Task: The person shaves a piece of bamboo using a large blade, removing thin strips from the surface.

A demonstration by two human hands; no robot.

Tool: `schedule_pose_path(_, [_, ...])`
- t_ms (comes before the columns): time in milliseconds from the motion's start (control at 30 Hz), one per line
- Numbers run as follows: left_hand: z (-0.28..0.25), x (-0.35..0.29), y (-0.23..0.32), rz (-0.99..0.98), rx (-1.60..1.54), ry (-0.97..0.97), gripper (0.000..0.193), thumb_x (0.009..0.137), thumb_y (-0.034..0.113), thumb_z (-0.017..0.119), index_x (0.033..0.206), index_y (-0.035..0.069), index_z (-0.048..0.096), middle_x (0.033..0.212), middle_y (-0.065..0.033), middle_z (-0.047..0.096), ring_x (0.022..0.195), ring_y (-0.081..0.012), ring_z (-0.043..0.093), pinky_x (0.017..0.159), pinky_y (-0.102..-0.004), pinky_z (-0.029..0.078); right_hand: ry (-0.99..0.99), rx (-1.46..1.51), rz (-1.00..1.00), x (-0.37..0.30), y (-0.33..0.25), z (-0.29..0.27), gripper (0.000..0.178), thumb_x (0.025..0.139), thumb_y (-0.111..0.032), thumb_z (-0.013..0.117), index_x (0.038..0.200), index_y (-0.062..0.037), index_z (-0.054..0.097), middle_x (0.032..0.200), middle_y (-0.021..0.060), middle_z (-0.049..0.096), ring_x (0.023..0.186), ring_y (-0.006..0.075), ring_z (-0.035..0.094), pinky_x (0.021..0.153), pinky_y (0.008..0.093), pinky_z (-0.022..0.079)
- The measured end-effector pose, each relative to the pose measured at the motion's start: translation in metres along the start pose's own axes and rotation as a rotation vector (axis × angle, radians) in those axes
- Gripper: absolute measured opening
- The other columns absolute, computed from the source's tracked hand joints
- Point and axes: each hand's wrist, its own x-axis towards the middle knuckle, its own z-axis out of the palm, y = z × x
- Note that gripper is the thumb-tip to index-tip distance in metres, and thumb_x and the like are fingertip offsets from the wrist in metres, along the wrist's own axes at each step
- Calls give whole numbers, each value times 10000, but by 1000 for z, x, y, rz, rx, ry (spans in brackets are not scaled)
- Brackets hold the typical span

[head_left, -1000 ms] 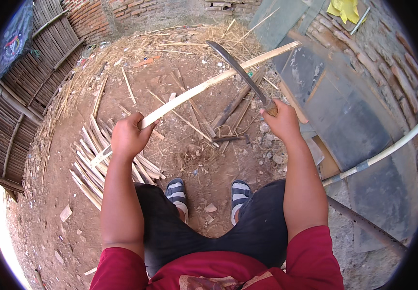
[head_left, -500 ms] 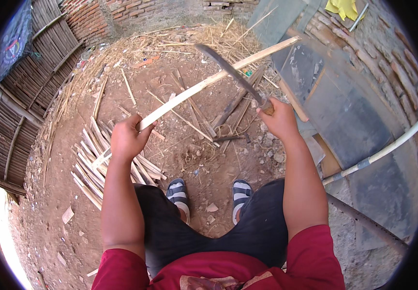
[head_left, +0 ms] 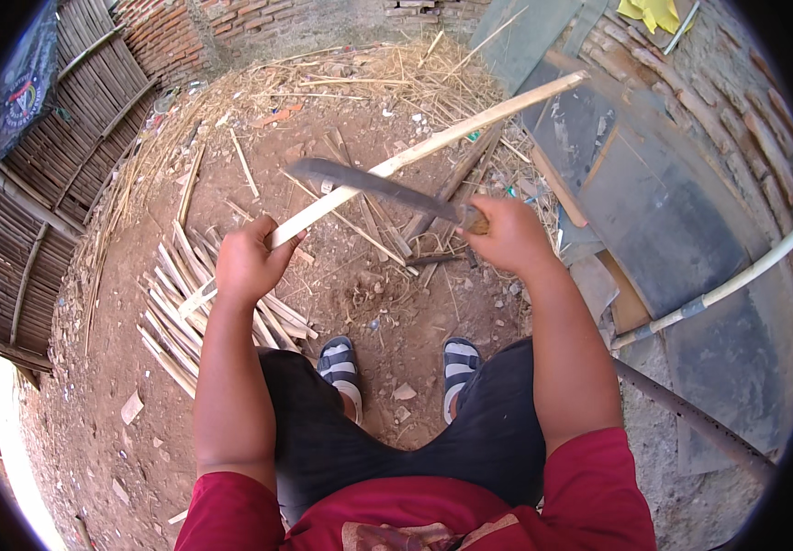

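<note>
My left hand grips the near end of a long pale wooden strip, which slants up and away to the right. In my right hand is the wooden handle of a machete. Its dark, wide blade points left and lies across the strip, a short way beyond my left hand. Whether the edge touches the wood or passes just above it I cannot tell. Under my left forearm a pile of split wooden strips lies on the ground, partly hidden by the arm.
Loose sticks and darker wood pieces lie on the dirt ahead. Dry straw is heaped near the brick wall. Dark panels and a pale pipe are on the right, a bamboo wall on the left.
The machete has come down along the strip toward my left hand, its blade turning flatter and pointing more to the left. The strip has shifted slightly to the right.
</note>
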Motion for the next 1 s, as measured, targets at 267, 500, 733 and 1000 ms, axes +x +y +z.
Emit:
schedule_pose_path(267, [2,5,5,-10,36,11,389,850,386,832,836,22,698,671,-173,644,635,-366,640,614,-451,488,306,-5,119,3,61,10,460,865,-325,804,1197,-24,701,974,222,735,921,394,716,810,459,550])
schedule_pose_path(500, [4,2,9,-23,38,-43,448,849,449,818,808,31,663,701,-187,659,704,-406,661,659,-493,514,124,-110,-193,1,7,20,315,831,-276,799,1084,-107,719,925,170,738,905,403,708,801,498,557])
schedule_pose_path(733, [-1,4,3,-23,37,14,426,850,433,820,827,30,682,696,-188,658,691,-398,659,651,-483,509,156,73,259,8,54,0,479,863,-332,791,1235,-42,707,976,241,734,933,407,716,835,473,560])
schedule_pose_path(1000, [2,3,8,-39,64,-6,373,849,371,834,844,20,709,674,-173,645,639,-363,641,627,-447,489,162,-22,19,4,26,16,444,822,-299,806,1191,-68,715,987,220,727,965,424,695,848,488,556])
